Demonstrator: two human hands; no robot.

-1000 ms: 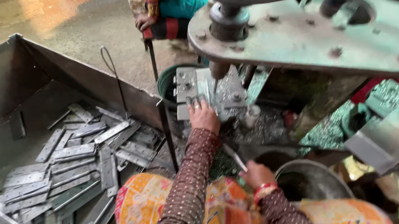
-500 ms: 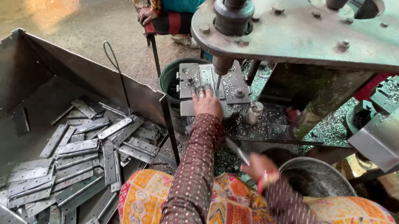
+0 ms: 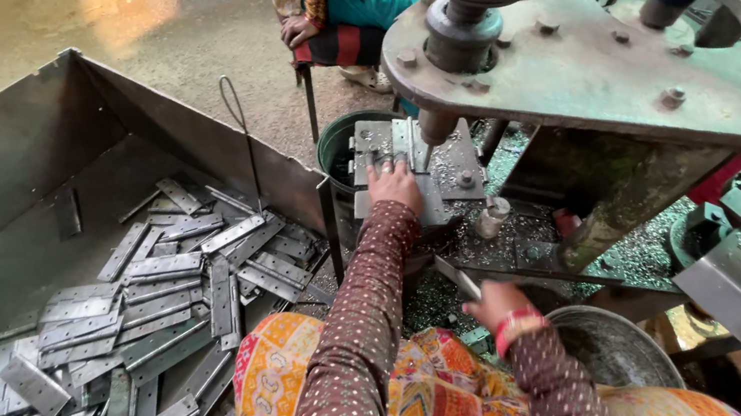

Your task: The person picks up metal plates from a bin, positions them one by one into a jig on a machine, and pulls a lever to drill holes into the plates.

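A metal bin [image 3: 7, 160] of flat steel strips [image 3: 154, 307] sits within reach; the left hand [image 3: 395, 185] presses flat, fingers spread, steadying a metal plate [image 3: 404, 166] beneath the drill spindle [image 3: 435, 125], while the right hand [image 3: 497, 302] clenches a lever handle [image 3: 456, 276].

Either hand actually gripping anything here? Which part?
The left hand presses flat on a grey metal plate on the drill's work table, at its near edge. The right hand grips the near end of a thin metal lever.
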